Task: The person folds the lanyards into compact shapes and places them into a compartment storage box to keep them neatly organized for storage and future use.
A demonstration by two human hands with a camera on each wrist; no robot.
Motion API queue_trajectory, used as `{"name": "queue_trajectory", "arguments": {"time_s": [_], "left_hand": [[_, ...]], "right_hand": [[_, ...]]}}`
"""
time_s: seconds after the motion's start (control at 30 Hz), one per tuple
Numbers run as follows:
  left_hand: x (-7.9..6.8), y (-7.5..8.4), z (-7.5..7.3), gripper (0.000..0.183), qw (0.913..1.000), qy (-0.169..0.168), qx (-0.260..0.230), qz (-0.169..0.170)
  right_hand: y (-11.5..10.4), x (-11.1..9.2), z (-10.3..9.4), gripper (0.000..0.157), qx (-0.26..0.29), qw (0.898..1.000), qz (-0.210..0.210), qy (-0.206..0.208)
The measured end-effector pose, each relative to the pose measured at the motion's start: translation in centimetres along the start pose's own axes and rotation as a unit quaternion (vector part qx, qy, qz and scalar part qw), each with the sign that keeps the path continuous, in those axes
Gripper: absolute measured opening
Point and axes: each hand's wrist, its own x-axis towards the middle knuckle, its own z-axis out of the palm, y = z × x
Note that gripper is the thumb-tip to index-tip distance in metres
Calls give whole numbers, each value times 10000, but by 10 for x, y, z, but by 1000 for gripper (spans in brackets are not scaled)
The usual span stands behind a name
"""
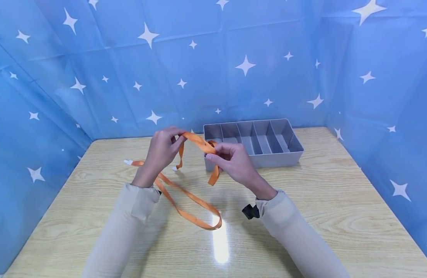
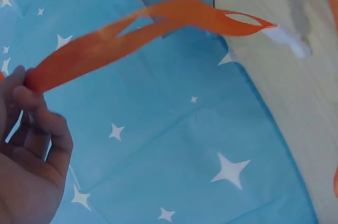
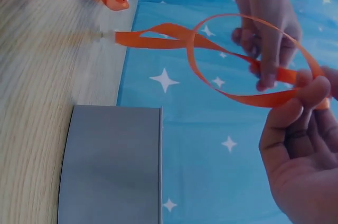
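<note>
An orange lanyard [image 1: 197, 141] is stretched in the air between the two hands. The left hand [image 1: 164, 148] pinches one part of it between thumb and fingers. From there a doubled strand hangs to a white end piece [image 1: 174, 168] near the tabletop. The right hand [image 1: 235, 160] pinches the band in front of the grey box, where a short length droops below the fingers. In the right wrist view, the band [image 3: 193, 57] makes a round loop beside the right hand [image 3: 301, 150]. Another orange lanyard [image 1: 190, 196] lies in a long loop on the table, with a white end [image 1: 128, 162].
Behind the right hand stands a grey box [image 1: 276, 160] with several compartments, at the back of the wood-grain table [image 1: 338, 216]. A blue curtain [image 1: 213, 77] with white stars rises behind and at both sides. A small black device [image 1: 250, 211] is at the right wrist.
</note>
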Motion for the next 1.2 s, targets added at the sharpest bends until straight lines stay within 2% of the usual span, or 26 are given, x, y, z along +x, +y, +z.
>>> {"name": "queue_trajectory", "arguments": {"time_s": [0.2,0.37,0.47,0.63,0.8,0.97,1.2], "left_hand": [[7,8,-6,14,9983,559,115,142],[13,19,-9,14,9956,788,119,485],[16,26,-11,13,9936,874,131,710],[21,36,-13,12,9894,958,128,1082],[25,43,-12,12,9862,993,188,1313],[27,46,-11,12,9845,967,286,1435],[31,47,-10,11,9831,981,388,1497]], "right_hand": [[1,-1,0,10,87,9993,136,-325],[-1,-1,3,14,103,9985,317,-439],[-2,0,5,16,83,9986,286,-435],[-4,1,8,16,41,9994,157,-312],[-4,3,12,17,2,9999,-107,20],[-4,4,13,21,-252,9980,-404,427],[-5,0,12,23,-271,9949,-762,600]]}}
